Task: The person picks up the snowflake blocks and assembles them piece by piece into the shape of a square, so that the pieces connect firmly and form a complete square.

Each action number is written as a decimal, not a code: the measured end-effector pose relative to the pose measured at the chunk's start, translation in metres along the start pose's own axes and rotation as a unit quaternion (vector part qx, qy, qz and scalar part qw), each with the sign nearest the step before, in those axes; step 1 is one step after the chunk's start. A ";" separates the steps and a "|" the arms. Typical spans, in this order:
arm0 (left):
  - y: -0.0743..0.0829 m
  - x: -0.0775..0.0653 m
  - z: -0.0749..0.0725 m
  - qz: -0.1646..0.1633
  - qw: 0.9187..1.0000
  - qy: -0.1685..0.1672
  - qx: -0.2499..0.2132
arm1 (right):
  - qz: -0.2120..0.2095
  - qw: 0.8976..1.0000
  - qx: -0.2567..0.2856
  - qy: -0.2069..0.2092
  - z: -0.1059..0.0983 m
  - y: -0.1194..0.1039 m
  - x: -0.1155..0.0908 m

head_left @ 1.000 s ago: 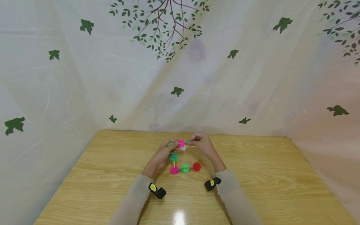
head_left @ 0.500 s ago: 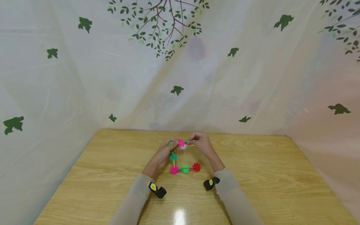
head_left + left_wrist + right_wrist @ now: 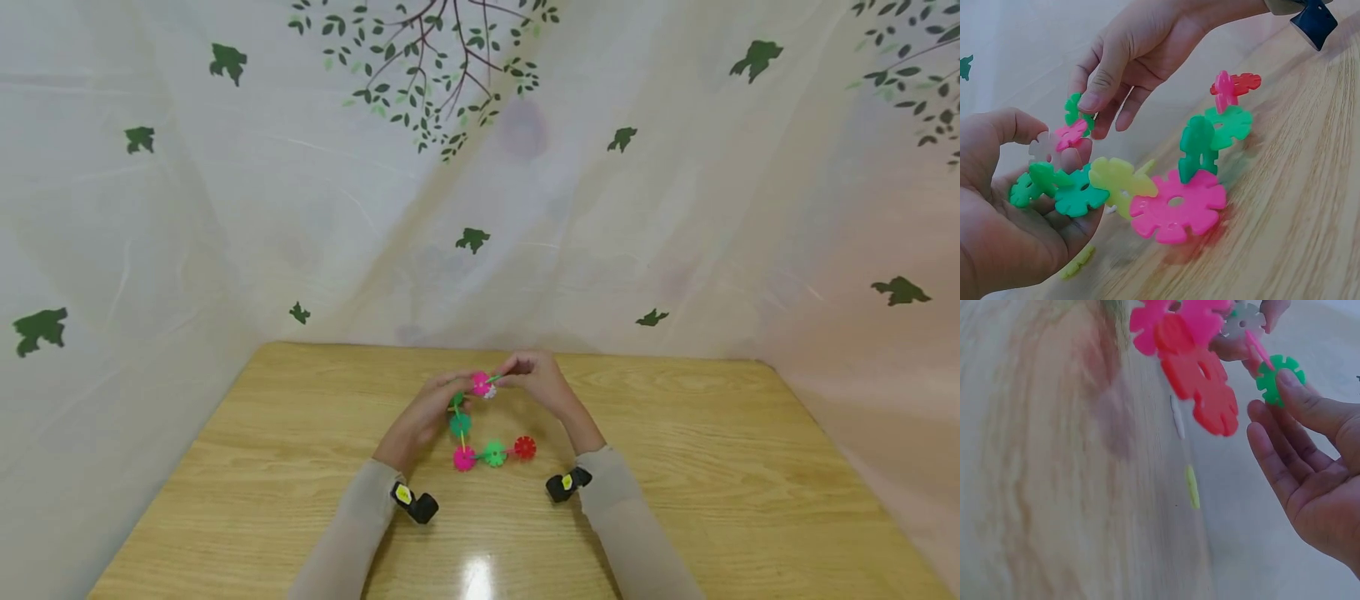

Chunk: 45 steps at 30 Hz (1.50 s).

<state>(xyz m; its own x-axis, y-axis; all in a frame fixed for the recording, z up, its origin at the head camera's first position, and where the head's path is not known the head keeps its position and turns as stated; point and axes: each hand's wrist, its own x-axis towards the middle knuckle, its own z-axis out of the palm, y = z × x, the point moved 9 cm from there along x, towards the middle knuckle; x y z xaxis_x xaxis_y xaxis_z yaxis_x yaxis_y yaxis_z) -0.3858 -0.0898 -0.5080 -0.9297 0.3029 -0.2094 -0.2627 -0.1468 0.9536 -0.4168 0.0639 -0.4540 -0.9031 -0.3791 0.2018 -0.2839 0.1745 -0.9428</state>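
Observation:
A chain of notched, flower-shaped plastic discs (image 3: 461,424) hangs from my left hand (image 3: 424,410) and bends towards the right. In the left wrist view, the left thumb and fingers hold its far end at a whitish disc (image 3: 1042,149), and green discs (image 3: 1082,192) lie across the fingers. My right hand (image 3: 543,387) pinches a green disc (image 3: 1279,379) between thumb and forefinger. That disc meets a pink disc (image 3: 1072,134) standing by the whitish one. At the chain's other end are a large pink disc (image 3: 1179,206) and a red disc (image 3: 525,447).
A loose yellow disc (image 3: 1192,486) and a white piece (image 3: 1177,417) lie on the wooden table (image 3: 675,500). Behind the table hangs a pale cloth (image 3: 360,208) printed with leaves and birds. Each wrist wears a small black camera (image 3: 415,503).
The left hand has tilted slightly, and the chain's near part has shifted a little towards me. The yellow piece seen beside the right fingers is now hidden in the head view.

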 end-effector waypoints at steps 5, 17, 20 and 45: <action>-0.002 0.000 0.000 -0.014 1.000 -0.001 0.000 | 0.007 0.999 -0.035 0.008 -0.001 0.001 0.000; 0.000 0.000 -0.003 -0.016 1.000 -0.004 0.023 | 0.008 0.999 -0.031 -0.002 0.003 0.001 0.000; 0.000 0.001 -0.004 -0.010 0.999 -0.003 0.030 | 0.007 0.999 -0.031 -0.002 0.003 0.000 -0.001; -0.003 0.005 -0.011 0.005 0.997 0.049 0.056 | 0.001 0.999 -0.025 -0.039 0.007 -0.010 -0.002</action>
<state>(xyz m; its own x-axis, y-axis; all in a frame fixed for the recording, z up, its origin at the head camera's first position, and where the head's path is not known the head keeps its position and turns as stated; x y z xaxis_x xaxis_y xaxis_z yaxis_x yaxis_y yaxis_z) -0.3921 -0.0981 -0.5139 -0.9541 0.2083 -0.2150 -0.2284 -0.0422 0.9727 -0.4103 0.0566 -0.4472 -0.8766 -0.4474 0.1772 -0.2999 0.2201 -0.9282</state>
